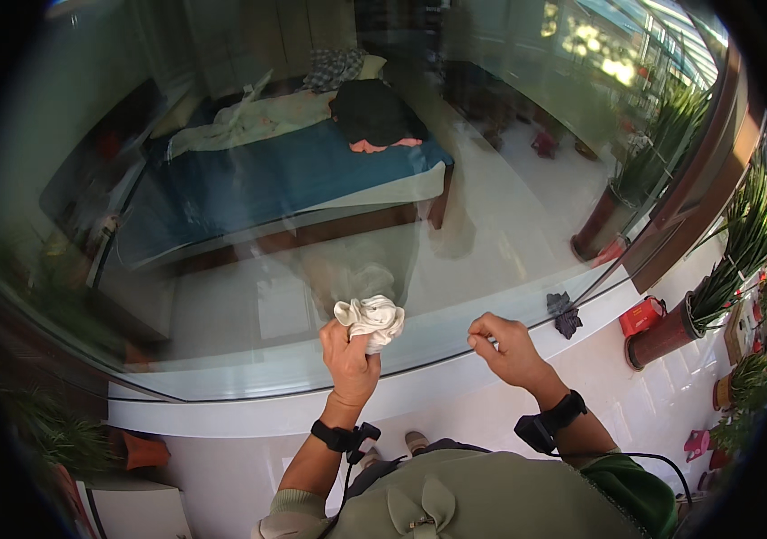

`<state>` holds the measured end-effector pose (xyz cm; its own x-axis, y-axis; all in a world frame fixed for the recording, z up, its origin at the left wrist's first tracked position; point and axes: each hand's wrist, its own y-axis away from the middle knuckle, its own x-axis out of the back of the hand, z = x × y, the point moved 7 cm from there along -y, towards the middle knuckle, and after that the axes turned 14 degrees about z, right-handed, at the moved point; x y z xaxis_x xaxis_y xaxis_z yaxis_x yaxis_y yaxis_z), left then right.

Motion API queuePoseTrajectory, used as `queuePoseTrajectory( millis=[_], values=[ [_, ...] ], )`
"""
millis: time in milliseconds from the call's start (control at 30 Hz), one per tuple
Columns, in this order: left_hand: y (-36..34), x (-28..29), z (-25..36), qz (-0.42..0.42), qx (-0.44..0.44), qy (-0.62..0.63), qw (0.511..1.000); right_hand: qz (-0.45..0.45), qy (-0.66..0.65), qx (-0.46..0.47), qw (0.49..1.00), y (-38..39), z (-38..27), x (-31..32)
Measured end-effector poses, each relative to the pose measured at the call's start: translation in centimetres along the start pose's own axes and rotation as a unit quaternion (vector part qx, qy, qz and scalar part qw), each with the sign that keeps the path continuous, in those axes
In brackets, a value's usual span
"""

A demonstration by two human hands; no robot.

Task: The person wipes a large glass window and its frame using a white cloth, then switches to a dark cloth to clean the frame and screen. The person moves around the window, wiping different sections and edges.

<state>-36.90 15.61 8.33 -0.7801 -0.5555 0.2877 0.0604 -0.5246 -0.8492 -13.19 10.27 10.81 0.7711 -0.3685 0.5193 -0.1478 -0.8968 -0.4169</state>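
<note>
My left hand (350,359) grips a crumpled white cloth (371,319) and holds it against the large glass pane (329,180) in front of me. My right hand (507,346) hangs just to the right, fingers curled in, nothing visible in it, close to the lower edge of the glass. Both wrists wear black straps. Through the glass I see a bed with a blue cover (284,175) and dark clothes on it.
A white sill (248,413) runs under the glass. Potted plants (684,314) in red-brown pots stand at the right along the frame. A dark rag (565,313) and a red box (641,316) lie near them. More green plants (51,431) sit at lower left.
</note>
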Motion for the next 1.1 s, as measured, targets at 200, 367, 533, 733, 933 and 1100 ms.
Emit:
queuePoseTrajectory(
  millis=[200, 367, 533, 733, 933, 1100],
  values=[
    [-17.1, 13.5, 3.6, 0.289, -0.091, -0.044, 0.952, -0.037, -0.005, 0.028, 0.999, 1.6, -0.2, -1.3],
    [-22.2, 11.0, 7.8, 0.351, -0.197, -0.056, 0.914, -0.032, -0.03, 0.026, 0.999, 2.9, 1.1, -1.1],
    [-13.0, 0.1, 10.2, 0.062, -0.307, -0.046, 0.949, -0.072, -0.024, 0.037, 0.996, 3.5, 1.7, -2.2],
    [-14.6, 1.0, 14.3, 0.007, -0.377, -0.012, 0.926, -0.13, -0.021, 0.05, 0.99, 4.4, 2.1, -3.4],
    [-31.4, 7.2, 20.4, 0.289, -0.381, -0.078, 0.875, -0.12, 0.015, -0.005, 0.993, 5.4, 5.3, -1.5],
    [-21.7, -1.6, 20.3, 0.129, -0.431, -0.049, 0.892, -0.14, 0.013, -0.027, 0.99, 7.1, 6.8, -1.3]
  ],
)
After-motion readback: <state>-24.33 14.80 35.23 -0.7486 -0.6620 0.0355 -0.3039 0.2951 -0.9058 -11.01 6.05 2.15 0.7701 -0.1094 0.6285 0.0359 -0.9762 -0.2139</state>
